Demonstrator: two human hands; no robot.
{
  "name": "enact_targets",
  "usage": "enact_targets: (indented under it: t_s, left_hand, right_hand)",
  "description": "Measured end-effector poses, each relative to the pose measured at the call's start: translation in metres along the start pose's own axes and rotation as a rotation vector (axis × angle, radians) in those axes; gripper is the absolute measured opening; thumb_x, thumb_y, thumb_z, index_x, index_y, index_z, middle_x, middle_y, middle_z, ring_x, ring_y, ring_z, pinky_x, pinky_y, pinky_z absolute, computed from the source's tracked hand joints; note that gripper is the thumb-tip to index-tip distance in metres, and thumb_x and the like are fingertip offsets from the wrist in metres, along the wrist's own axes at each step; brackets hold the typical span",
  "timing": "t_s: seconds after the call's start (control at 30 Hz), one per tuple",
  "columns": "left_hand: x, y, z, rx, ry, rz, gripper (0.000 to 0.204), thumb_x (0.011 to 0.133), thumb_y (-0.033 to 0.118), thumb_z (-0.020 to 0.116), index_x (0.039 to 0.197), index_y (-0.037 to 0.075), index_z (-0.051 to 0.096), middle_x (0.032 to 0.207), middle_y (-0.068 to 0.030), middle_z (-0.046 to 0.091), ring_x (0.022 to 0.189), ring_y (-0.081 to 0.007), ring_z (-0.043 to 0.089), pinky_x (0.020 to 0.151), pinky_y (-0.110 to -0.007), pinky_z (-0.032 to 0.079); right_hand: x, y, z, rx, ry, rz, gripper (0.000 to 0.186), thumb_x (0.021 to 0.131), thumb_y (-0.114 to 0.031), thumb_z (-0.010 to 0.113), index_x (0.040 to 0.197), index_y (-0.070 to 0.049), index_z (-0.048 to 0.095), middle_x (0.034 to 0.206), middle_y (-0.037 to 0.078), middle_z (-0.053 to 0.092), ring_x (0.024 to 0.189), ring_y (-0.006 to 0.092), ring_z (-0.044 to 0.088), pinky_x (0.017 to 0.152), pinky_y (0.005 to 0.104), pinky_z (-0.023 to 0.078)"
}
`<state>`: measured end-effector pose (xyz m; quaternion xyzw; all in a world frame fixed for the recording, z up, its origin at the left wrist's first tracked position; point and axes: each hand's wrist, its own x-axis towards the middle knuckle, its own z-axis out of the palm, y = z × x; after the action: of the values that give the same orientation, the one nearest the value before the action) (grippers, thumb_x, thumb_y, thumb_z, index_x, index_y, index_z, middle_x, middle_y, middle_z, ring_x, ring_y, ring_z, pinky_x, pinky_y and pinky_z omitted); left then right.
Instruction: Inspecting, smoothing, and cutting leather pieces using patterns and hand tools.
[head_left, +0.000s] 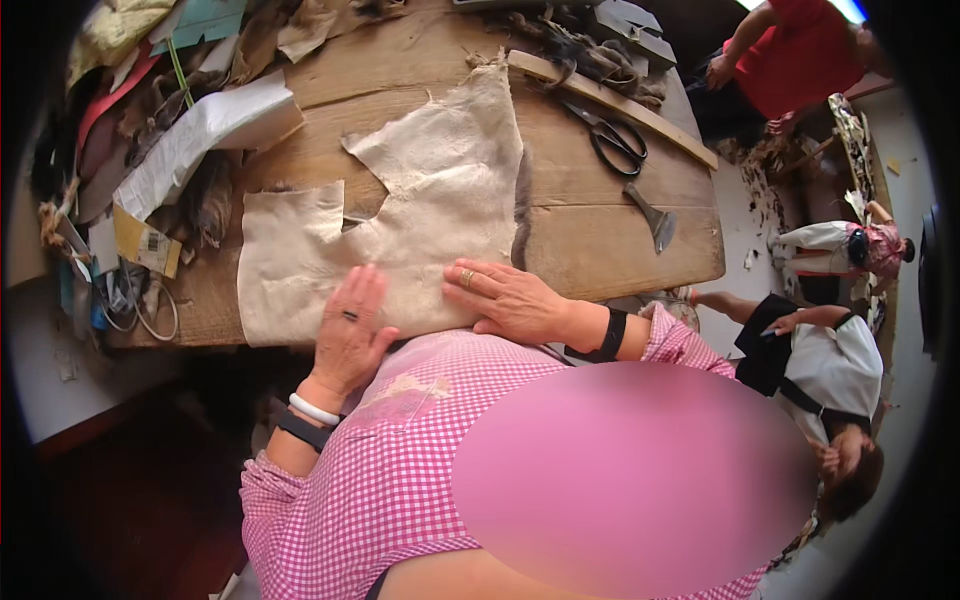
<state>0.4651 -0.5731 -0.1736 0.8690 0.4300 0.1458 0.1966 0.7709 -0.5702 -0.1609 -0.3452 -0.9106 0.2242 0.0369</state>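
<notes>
A pale fur pelt (445,190) lies skin side up on the wooden table, with a notch cut into its left part and grey-brown fur showing along its right edge. My left hand (352,325) rests flat near the pelt's front edge, slightly blurred, fingers stretched out. To its right, my right hand (508,300) presses flat on the same skin with fingers extended. Neither hand grips anything. Black-handled scissors (612,140) lie to the right of the pelt, and a metal blade tool (652,217) with a flared edge sits nearer to me.
A wooden strip (615,105) lies across the table's (590,240) far right. Fur scraps (600,65) are heaped behind it. Paper (215,130), hide pieces and cables crowd the left side. Several people stand at the right, one in a red shirt (805,55), one in a white top (835,365).
</notes>
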Motion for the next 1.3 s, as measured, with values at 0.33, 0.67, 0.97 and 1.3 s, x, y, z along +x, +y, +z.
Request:
enact_targets:
  t_s: [0.33, 0.67, 0.97, 1.3]
  left_hand:
    - [0.166, -0.057, 0.015, 0.273, -0.143, 0.137, 0.078, 0.091, 0.058, 0.043, 0.153, 0.016, 0.021, 0.160, -0.0081, 0.016, 0.147, -0.0270, 0.015, 0.117, -0.046, 0.015]
    - [0.187, -0.058, 0.015, 0.292, -0.133, 0.016, 0.073, 0.094, 0.049, 0.045, 0.154, 0.019, 0.016, 0.161, -0.0065, 0.011, 0.148, -0.0273, 0.012, 0.116, -0.052, 0.012]
    - [0.185, -0.058, 0.017, 0.288, -0.107, 0.024, 0.072, 0.093, 0.047, 0.046, 0.154, 0.018, 0.020, 0.160, -0.0096, 0.014, 0.146, -0.0319, 0.015, 0.115, -0.054, 0.014]
    - [0.185, -0.056, 0.017, 0.356, -0.115, 0.048, 0.075, 0.092, 0.050, 0.045, 0.154, 0.018, 0.017, 0.160, -0.0107, 0.012, 0.147, -0.0321, 0.014, 0.116, -0.053, 0.016]
  right_hand:
    - [0.085, 0.175, -0.070, -0.512, 0.215, 0.231, 0.070, 0.088, -0.045, 0.058, 0.140, -0.001, 0.041, 0.143, 0.020, 0.041, 0.136, 0.0331, 0.035, 0.107, 0.0396, 0.034]
    - [0.118, 0.219, -0.106, 0.148, 0.416, 0.675, 0.043, 0.081, -0.025, 0.068, 0.113, 0.000, 0.055, 0.098, 0.019, 0.062, 0.104, 0.0353, 0.058, 0.088, 0.0392, 0.048]
    - [0.122, 0.199, -0.109, 1.200, 0.577, 0.563, 0.035, 0.075, -0.010, 0.068, 0.108, 0.000, 0.063, 0.095, 0.005, 0.067, 0.085, 0.0117, 0.063, 0.079, 0.0261, 0.049]
    - [0.093, 0.215, -0.124, 0.304, 0.799, 0.852, 0.017, 0.079, -0.016, 0.067, 0.090, -0.005, 0.059, 0.081, 0.015, 0.063, 0.080, 0.0290, 0.063, 0.071, 0.0389, 0.049]
